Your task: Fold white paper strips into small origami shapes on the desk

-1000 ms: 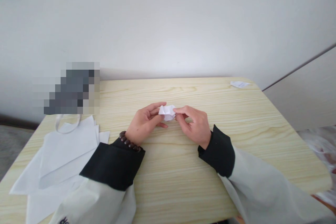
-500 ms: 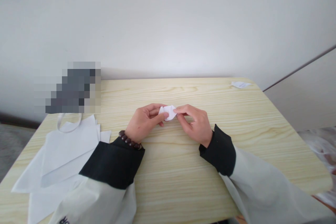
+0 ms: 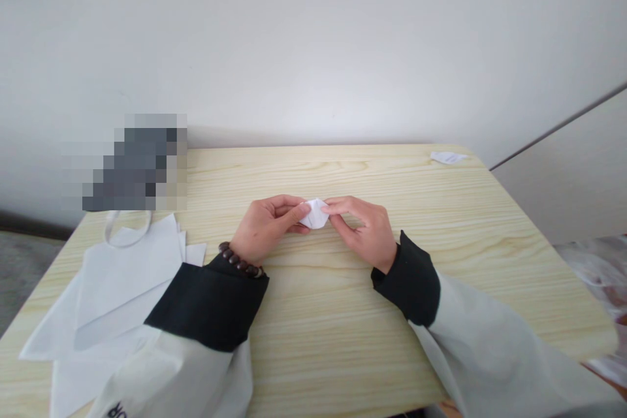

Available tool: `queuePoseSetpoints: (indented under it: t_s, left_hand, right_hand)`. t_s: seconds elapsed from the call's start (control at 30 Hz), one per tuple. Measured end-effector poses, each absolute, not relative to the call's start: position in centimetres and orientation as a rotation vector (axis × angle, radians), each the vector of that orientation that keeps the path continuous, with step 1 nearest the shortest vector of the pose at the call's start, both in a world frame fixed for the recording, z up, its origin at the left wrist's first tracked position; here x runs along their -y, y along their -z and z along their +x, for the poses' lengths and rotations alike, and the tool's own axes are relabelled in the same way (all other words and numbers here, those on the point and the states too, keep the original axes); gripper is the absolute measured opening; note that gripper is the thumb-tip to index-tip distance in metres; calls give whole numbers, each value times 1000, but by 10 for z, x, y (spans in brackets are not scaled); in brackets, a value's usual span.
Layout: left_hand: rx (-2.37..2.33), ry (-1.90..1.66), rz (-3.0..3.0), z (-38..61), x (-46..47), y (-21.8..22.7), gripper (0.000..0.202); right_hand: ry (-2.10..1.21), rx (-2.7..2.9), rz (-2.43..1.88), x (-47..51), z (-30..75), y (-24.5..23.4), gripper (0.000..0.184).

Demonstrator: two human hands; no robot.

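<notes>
A small folded piece of white paper (image 3: 316,214) is held between my two hands, over the middle of the table. My left hand (image 3: 267,225) pinches its left side, the thumb lying on top and the fingers behind. On the right edge, my right hand (image 3: 363,225) grips the paper between thumb and index finger. Creases show across the paper's face; its underside is hidden.
White paper sheets (image 3: 130,281) lie in a loose pile at the table's left, with a white ring-shaped strip (image 3: 108,232) at their top. Behind them stands a blurred dark object (image 3: 134,166). Another folded white paper (image 3: 447,157) rests at the back right of the wooden table (image 3: 313,339).
My left thumb has moved up and left on the folded paper, and its left flap now lies flatter. My right hand keeps its pinch in almost the same place.
</notes>
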State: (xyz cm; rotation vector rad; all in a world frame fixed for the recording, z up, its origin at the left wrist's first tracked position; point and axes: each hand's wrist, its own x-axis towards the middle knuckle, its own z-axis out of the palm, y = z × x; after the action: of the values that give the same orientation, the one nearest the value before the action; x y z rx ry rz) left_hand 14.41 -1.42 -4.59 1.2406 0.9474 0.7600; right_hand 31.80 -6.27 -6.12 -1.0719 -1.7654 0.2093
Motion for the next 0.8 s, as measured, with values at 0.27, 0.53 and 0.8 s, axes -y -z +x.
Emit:
queuePoseSetpoints:
  t_s: [0.27,0.53,0.8]
  left_hand:
    - [-966,-728,1297,146,14,42,39]
    - [-951,-697,1367,144,12,44,37]
    - [-913,-703,1444,144,14,47,30]
  right_hand:
    - [-241,1727,-1086,63,316,62,18]
    - [-410,1690,-1134,65,317,59,17]
    - [-713,1535,-1233,59,316,66,15]
